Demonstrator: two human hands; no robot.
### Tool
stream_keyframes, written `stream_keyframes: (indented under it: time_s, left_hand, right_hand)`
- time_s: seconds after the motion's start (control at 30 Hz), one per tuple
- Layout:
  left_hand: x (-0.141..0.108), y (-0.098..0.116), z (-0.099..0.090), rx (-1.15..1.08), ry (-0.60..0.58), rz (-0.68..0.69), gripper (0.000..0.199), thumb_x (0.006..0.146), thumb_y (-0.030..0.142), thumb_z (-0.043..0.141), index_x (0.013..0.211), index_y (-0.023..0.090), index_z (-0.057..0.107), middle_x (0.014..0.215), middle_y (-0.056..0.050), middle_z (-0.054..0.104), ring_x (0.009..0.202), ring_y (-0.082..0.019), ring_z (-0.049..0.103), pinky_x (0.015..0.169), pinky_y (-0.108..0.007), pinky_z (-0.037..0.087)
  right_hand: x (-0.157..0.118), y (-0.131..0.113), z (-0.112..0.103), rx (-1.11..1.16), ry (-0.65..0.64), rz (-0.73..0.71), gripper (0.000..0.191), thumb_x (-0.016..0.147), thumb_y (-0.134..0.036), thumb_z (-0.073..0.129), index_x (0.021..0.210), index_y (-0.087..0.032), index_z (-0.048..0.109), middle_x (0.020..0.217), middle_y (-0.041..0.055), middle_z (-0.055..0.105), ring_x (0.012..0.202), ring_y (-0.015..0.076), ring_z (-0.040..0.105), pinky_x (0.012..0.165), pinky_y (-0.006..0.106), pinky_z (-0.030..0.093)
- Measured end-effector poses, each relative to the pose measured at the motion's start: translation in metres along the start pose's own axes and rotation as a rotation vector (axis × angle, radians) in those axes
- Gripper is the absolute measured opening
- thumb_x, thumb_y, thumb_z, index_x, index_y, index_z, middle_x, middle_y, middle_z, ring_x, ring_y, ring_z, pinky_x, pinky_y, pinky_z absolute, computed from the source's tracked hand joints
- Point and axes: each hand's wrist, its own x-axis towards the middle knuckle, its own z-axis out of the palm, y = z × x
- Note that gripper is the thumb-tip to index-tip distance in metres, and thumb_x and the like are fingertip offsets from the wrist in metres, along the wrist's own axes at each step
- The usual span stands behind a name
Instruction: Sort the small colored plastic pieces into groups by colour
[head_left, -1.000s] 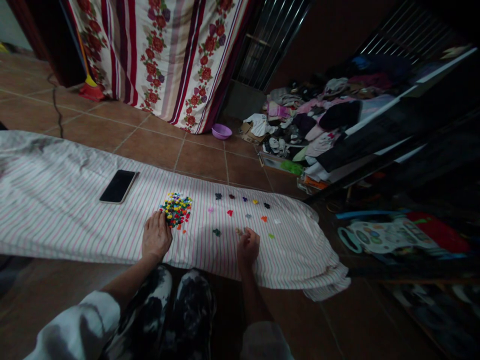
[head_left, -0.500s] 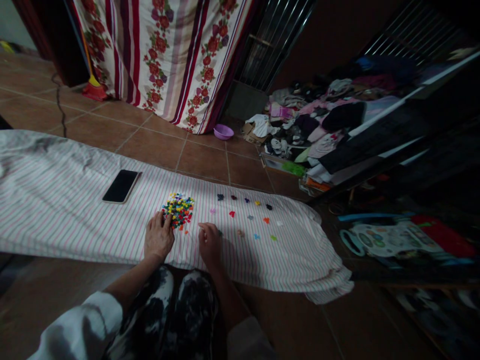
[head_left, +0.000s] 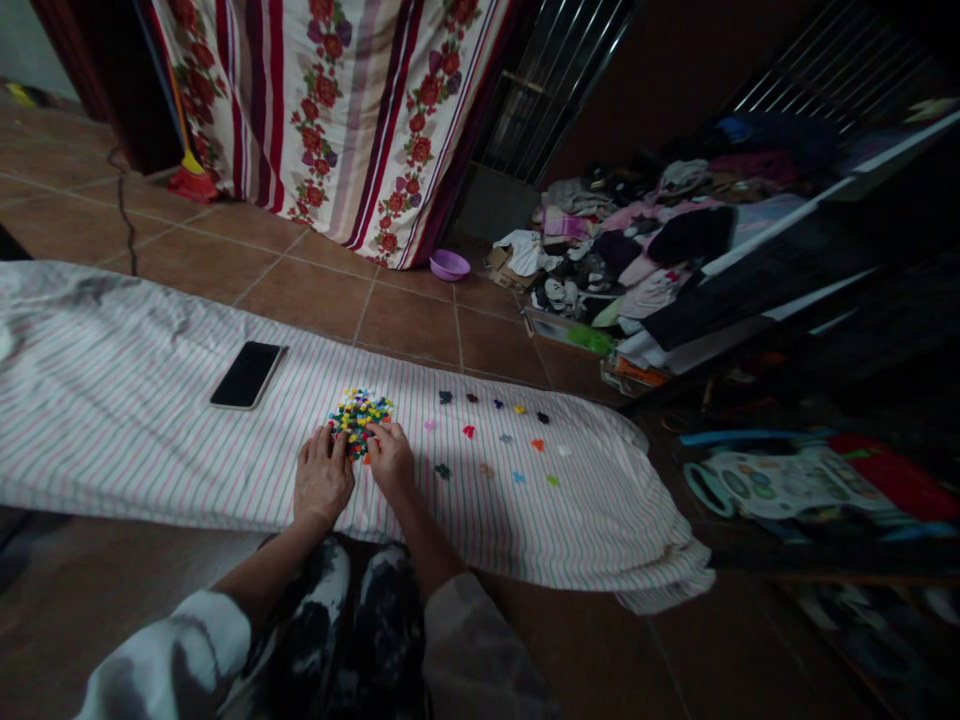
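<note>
The largest thing in the work area is the long tabletop draped in white cloth with pink and green stripes point(head_left: 135, 420), by which everything else is carried. Next in size, the bare left hand point(head_left: 324, 478) is laid palm down, its fingers slightly apart, with the tips set at the lower left edge of the pile. The bare right hand point(head_left: 391, 460) is bent in at the pile's right side with its fingers curled; whether a piece is pinched there cannot be told. A black-screened rectangular phone with a pale edge point(head_left: 247, 376) is placed well apart, to the left. The heaped, many-coloured pile of tiny, apparently plastic pieces point(head_left: 361, 408) is found between the two hands, and by far the greater share of the pieces is held in it, unsorted. To its right, fourteen small single-colour clusters are set out in three rows, among them the yellow cluster point(head_left: 520, 409), the red cluster point(head_left: 469, 431) and the dark green cluster point(head_left: 442, 471). Sorting by colour is judged to be at an early stage: the groups are established, but most of the pile is left.
</note>
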Motion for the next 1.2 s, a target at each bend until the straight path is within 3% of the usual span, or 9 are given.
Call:
stream_keyframes:
  time_s: [0.3, 0.83, 1.2]
  left_hand:
    - [0.000, 0.000, -0.001, 0.029, -0.004, 0.012, 0.042, 0.090, 0.023, 0.040, 0.126, 0.008, 0.056, 0.134, -0.022, 0.052, 0.128, -0.032, 0.046, 0.105, -0.046, 0.036]
    - [0.000, 0.000, 0.000, 0.074, 0.036, 0.032, 0.040, 0.091, 0.023, 0.040, 0.123, 0.007, 0.058, 0.131, -0.022, 0.054, 0.125, -0.033, 0.048, 0.103, -0.045, 0.038]
    - [-0.001, 0.000, 0.000, 0.093, 0.033, 0.044, 0.041, 0.091, 0.024, 0.041, 0.124, 0.007, 0.057, 0.132, -0.023, 0.053, 0.125, -0.034, 0.048, 0.102, -0.047, 0.039]
  right_hand:
    - [0.004, -0.004, 0.003, -0.060, -0.052, 0.039, 0.021, 0.090, -0.016, 0.051, 0.100, -0.020, 0.069, 0.100, 0.0069, 0.064, 0.101, 0.0187, 0.059, 0.094, 0.030, 0.046]
    - [0.002, -0.005, -0.007, 0.074, 0.100, 0.044, 0.020, 0.089, -0.017, 0.047, 0.099, -0.021, 0.065, 0.093, 0.0036, 0.067, 0.087, 0.0160, 0.062, 0.083, 0.026, 0.048]
    - [0.012, 0.028, -0.034, 0.067, 0.178, 0.114, 0.023, 0.089, -0.020, 0.049, 0.100, -0.019, 0.069, 0.094, 0.0061, 0.066, 0.080, 0.0160, 0.061, 0.081, 0.026, 0.049]
